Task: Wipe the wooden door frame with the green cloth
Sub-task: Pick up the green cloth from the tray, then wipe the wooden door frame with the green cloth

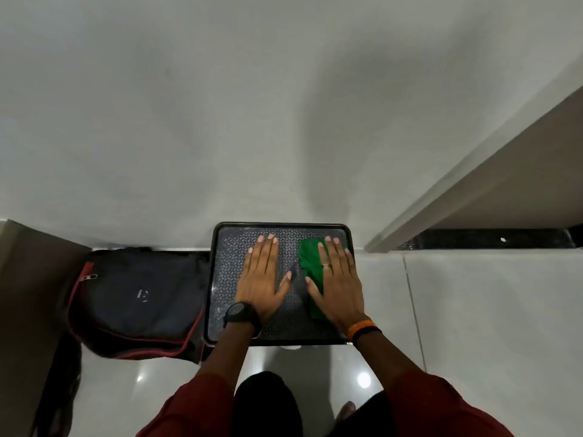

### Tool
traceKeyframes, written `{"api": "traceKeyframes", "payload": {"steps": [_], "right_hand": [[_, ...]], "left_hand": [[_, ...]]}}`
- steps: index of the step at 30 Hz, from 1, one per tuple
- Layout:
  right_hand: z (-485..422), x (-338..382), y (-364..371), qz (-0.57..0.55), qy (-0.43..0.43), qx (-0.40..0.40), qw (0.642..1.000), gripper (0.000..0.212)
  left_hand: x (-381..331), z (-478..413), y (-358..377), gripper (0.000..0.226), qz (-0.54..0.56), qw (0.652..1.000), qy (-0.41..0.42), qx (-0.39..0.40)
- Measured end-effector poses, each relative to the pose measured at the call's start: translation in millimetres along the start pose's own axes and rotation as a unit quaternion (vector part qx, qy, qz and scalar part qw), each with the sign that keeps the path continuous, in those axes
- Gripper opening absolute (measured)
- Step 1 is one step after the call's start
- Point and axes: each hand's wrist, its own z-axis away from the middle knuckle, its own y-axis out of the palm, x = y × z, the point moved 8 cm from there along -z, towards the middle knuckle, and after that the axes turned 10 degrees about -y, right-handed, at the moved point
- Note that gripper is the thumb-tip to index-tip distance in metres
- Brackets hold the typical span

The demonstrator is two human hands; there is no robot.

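Both hands lie flat, palms down, on a black rectangular plastic tray (217, 279) with a raised rim and a small diamond pattern on its surface; the tray stands on the glossy pale tiled floor (473, 310), against the bottom of a plain light wall (220, 105). The left hand (263, 275) rests on the left half of the tray with its fingers (268, 247) stretched out straight and held close together, and the thumb is spread away to the right; it holds nothing and touches only the tray. On its wrist there is a black round wristwatch (241, 313). The right hand (336, 279) is also open and flat, with fingers extended and the thumb spread to the left, and it presses on the folded green cloth (310, 263), which lies on the right half of the tray under the palm and shows beside the index finger and the thumb. The fingers do not curl around the cloth. A ring is on one finger of this hand, and an orange and black band (362, 329) is around the wrist. Just beside the tray on the left, touching it, lies a black fabric backpack with red piping (138, 298). At the right, well apart from the hands, stands the pale wooden door frame (441, 190), and it goes up diagonally from the floor.
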Motion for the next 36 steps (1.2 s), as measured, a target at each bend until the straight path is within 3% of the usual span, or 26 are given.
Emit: {"api": "traceKeyframes", "payload": {"steps": [4,6,10,12,15,19,25,27,31,36], "right_hand": [[-2.3,-6.6,43.2,-0.001,0.017,0.015,1.000,0.064],[-2.2,-5.7,48.5,0.002,0.021,-0.016,1.000,0.052],[-11.6,-12.6,37.4,-0.003,0.010,-0.119,0.993,0.031],[-15.7,-12.7,23.9,-0.008,-0.002,-0.134,0.991,0.027],[-14.1,-10.0,-17.6,-0.053,0.014,-0.137,0.989,0.046],[-10.7,10.5,-133.5,-0.155,0.015,-0.189,0.970,0.042],[-18.2,45.7,-376.8,-0.332,0.067,-0.312,0.888,0.033],[-17.3,63.5,-468.3,-0.352,0.038,-0.343,0.870,0.033],[-10.4,101.4,-638.8,-0.215,-0.093,-0.439,0.868,0.038],[-3.3,127.8,-808.5,-0.043,-0.151,-0.558,0.815,0.031]], "left_hand": [[19.8,-3.0,40.1,0.077,-0.024,0.999,-0.032,0.027],[21.4,3.1,60.5,0.077,-0.055,0.996,-0.027,0.057],[21.1,2.9,61.7,0.076,-0.089,0.995,-0.026,0.036],[15.1,0.3,45.1,0.076,-0.073,0.997,-0.034,0.019],[-5.5,-1.4,-1.5,0.075,-0.066,0.997,-0.024,-0.011],[-58.0,-1.2,-111.1,0.075,-0.048,0.996,-0.001,-0.069],[-162.6,1.4,-340.8,0.079,0.015,0.983,0.048,-0.175],[-198.0,1.4,-425.9,0.079,0.025,0.972,0.065,-0.223],[-261.8,2.2,-580.6,0.081,0.049,0.941,0.104,-0.319],[-343.0,4.7,-739.5,0.081,0.066,0.895,0.158,-0.413]]}}
